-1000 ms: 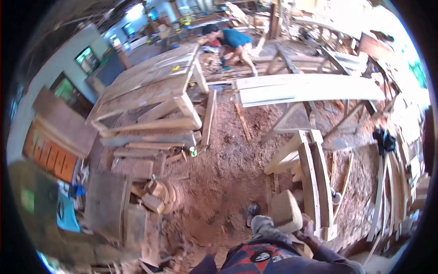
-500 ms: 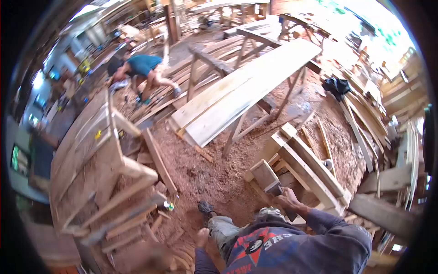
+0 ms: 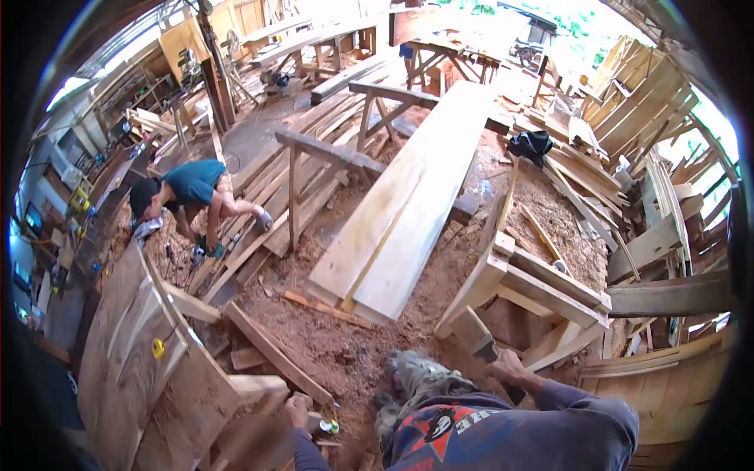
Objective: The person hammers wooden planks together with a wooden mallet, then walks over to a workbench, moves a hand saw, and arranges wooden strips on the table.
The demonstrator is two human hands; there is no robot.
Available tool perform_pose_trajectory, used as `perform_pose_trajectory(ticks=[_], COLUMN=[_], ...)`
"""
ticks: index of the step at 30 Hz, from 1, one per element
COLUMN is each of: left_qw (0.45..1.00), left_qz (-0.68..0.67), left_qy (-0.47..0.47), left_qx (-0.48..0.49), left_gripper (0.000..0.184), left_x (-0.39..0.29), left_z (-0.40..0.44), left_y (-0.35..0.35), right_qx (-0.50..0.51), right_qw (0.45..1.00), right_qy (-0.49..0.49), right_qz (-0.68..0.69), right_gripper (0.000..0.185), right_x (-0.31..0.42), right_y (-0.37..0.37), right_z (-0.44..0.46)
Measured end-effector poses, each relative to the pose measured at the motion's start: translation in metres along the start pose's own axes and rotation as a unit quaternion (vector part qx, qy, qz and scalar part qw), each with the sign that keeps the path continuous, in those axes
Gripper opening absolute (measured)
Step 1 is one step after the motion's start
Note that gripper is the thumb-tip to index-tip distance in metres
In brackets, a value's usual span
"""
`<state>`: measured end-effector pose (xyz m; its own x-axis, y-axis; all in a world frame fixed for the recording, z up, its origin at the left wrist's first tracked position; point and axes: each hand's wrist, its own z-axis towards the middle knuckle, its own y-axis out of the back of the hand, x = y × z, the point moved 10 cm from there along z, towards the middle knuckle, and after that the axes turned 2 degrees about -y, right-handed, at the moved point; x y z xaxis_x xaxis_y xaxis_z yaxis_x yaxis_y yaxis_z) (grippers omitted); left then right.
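My right hand (image 3: pixel 509 367) is closed around the handle of a hand saw (image 3: pixel 476 334), whose broad blade points up and left beside a wooden frame (image 3: pixel 542 284). At the lower left, my left hand (image 3: pixel 298 410) hangs near the leg of a wooden table (image 3: pixel 133 345); its fingers look curled, but they are too small and blurred to tell what they hold, if anything. Just right of that hand, a small green and white can (image 3: pixel 330 427) is on the ground.
Two pale planks (image 3: pixel 408 204) lie across trestles (image 3: pixel 330 157) ahead. A co-worker in a teal shirt (image 3: pixel 188 182) bends over boards at the left. A yellow tape measure (image 3: pixel 158 348) rests on the table. Stacked lumber (image 3: pixel 644 86) stands at the right.
The view has swung to the right, and the planks and co-worker appear at new places. My right hand still grips the saw; my left hand has come nearer the table leg.
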<state>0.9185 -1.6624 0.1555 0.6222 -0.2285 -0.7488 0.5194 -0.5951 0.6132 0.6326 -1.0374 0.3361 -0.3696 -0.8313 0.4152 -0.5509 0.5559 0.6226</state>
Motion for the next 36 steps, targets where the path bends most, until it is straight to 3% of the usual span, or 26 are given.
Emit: perform_pose_trajectory(ticks=[1, 2, 4, 6, 9, 11, 12, 13, 14, 15, 16, 18, 20, 21, 24, 26, 27, 29, 30, 31, 32, 33, 34, 36], left_qw=[0.998, 1.0, 1.0, 0.984, 0.975, 0.99, 0.988, 0.98, 0.924, 0.895, 0.893, 0.82, 0.872, 0.859, 0.871, 0.887, 0.899, 0.904, 0.876, 0.892, 0.881, 0.81, 0.806, 0.861], left_qz=[0.034, 0.001, 0.012, -0.027, 0.116, -0.01, -0.004, -0.187, -0.364, -0.391, -0.397, -0.502, -0.439, -0.452, -0.399, -0.382, -0.349, -0.316, -0.399, -0.356, -0.411, -0.549, -0.557, -0.418], left_qy=[0.003, -0.002, -0.014, -0.083, -0.158, -0.132, -0.141, -0.023, 0.1, 0.213, 0.213, 0.229, 0.201, 0.237, 0.284, 0.255, 0.259, 0.287, 0.268, 0.277, 0.234, 0.185, 0.187, 0.278], left_qx=[0.045, 0.009, 0.025, 0.153, 0.103, 0.053, 0.063, 0.064, 0.063, 0.009, 0.022, 0.151, 0.078, 0.038, -0.03, -0.041, -0.047, -0.021, -0.028, -0.003, 0.022, 0.087, 0.072, -0.088], left_gripper=[0.036, 0.034, 0.034, 0.039, 0.048, 0.058, 0.058, 0.064, 0.069, 0.077, 0.077, 0.077, 0.085, 0.098, 0.099, 0.096, 0.095, 0.091, 0.091, 0.089, 0.09, 0.091, 0.091, 0.095], left_x=[-0.014, -0.024, -0.068, -0.113, -0.195, -0.231, -0.246, -0.233, -0.222, -0.21, -0.217, -0.227, -0.225, -0.241, -0.261, -0.272, -0.253, -0.251, -0.231, -0.241, -0.234, -0.252, -0.245, -0.202], left_z=[0.019, 0.037, 0.074, 0.123, 0.196, 0.248, 0.26, 0.265, 0.262, 0.246, 0.24, 0.219, 0.216, 0.203, 0.187, 0.19, 0.197, 0.196, 0.207, 0.2, 0.206, 0.207, 0.206, 0.211], left_y=[-0.007, -0.013, -0.029, -0.067, -0.082, -0.081, -0.088, -0.096, -0.118, -0.135, -0.156, -0.217, -0.243, -0.237, -0.212, -0.199, -0.204, -0.211, -0.229, -0.221, -0.23, -0.245, -0.25, -0.21], right_qx=[-0.002, -0.004, 0.001, 0.028, 0.026, -0.004, -0.032, -0.055, -0.067, -0.061, -0.055, -0.057, -0.092, -0.11, -0.109, -0.083, -0.083, -0.095, -0.106, -0.069, -0.029, -0.028, -0.004, -0.042], right_qw=[1.0, 0.999, 0.996, 0.988, 0.962, 0.952, 0.948, 0.942, 0.94, 0.938, 0.937, 0.913, 0.885, 0.882, 0.885, 0.873, 0.894, 0.912, 0.927, 0.942, 0.956, 0.976, 0.984, 0.992], right_qy=[-0.019, -0.037, -0.007, -0.01, -0.103, -0.083, -0.068, -0.099, -0.107, -0.116, -0.124, -0.153, -0.177, -0.176, -0.171, -0.248, -0.245, -0.205, -0.17, -0.161, -0.15, -0.11, -0.081, 0.093], right_qz=[-0.012, -0.024, 0.091, 0.149, 0.253, 0.296, 0.31, 0.314, 0.316, 0.32, 0.322, 0.374, 0.421, 0.423, 0.419, 0.412, 0.365, 0.343, 0.318, 0.285, 0.25, 0.187, 0.157, 0.073], right_gripper=[0.032, 0.031, 0.027, 0.022, 0.016, 0.015, 0.014, 0.013, 0.013, 0.014, 0.014, 0.01, 0.011, 0.012, 0.014, 0.013, 0.013, 0.016, 0.019, 0.022, 0.024, 0.029, 0.035, 0.045], right_x=[0.011, 0.019, 0.034, 0.047, 0.065, 0.072, 0.069, 0.059, 0.052, 0.056, 0.063, 0.068, 0.054, 0.057, 0.019, -0.02, 0.008, 0.057, 0.069, 0.066, 0.057, 0.077, 0.091, 0.09], right_y=[-0.005, -0.011, -0.032, -0.042, -0.049, -0.052, -0.051, -0.055, -0.058, -0.057, -0.054, -0.055, -0.063, -0.059, -0.071, -0.081, -0.054, -0.005, 0.019, 0.03, 0.04, 0.066, 0.092, 0.125], right_z=[-0.002, 0.003, 0.02, 0.028, 0.022, 0.031, 0.032, 0.034, 0.03, 0.021, 0.014, -0.005, -0.015, -0.023, -0.026, -0.017, -0.024, -0.024, -0.017, -0.001, 0.02, 0.037, 0.048, 0.098])
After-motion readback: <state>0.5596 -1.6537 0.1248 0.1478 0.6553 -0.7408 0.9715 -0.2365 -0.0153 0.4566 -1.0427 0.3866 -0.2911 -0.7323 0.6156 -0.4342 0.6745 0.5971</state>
